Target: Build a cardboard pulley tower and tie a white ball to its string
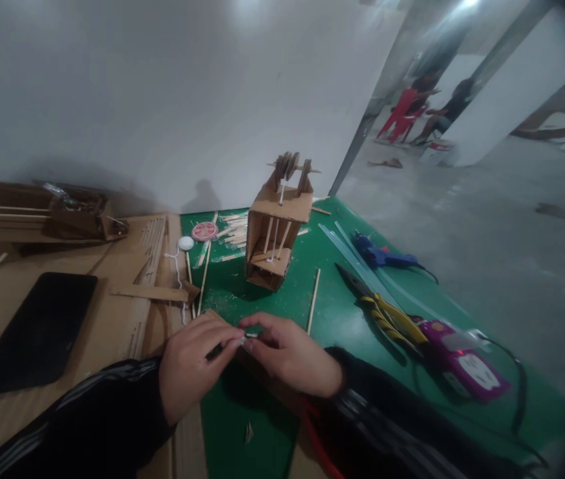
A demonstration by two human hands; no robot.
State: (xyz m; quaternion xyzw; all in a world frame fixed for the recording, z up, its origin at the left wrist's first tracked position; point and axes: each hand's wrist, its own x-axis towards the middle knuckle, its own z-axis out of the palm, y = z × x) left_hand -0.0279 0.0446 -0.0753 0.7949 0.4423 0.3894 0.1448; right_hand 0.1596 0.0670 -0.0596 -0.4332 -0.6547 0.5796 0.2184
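Note:
Low over the near part of the green table [232,299], my left hand [197,356] and my right hand [292,352] meet with their fingertips close together. Both pinch at a small, pale, clear-looking piece [243,340] that is mostly covered by the fingers; its kind is too small to tell. Just beyond them stands a cardboard box model [282,206], upright, with sticks and white string inside and cardboard discs on a wooden axle at its top. A lone wooden stick [314,303] lies to the right of it.
Pliers [386,316], a blue glue gun [382,253], clear glue sticks [349,256] and a purple power strip [466,362] lie at right. Thin wooden sticks [235,233] and a white string ball [186,243] are behind. At left, a black tablet [37,332] rests on cardboard [112,319].

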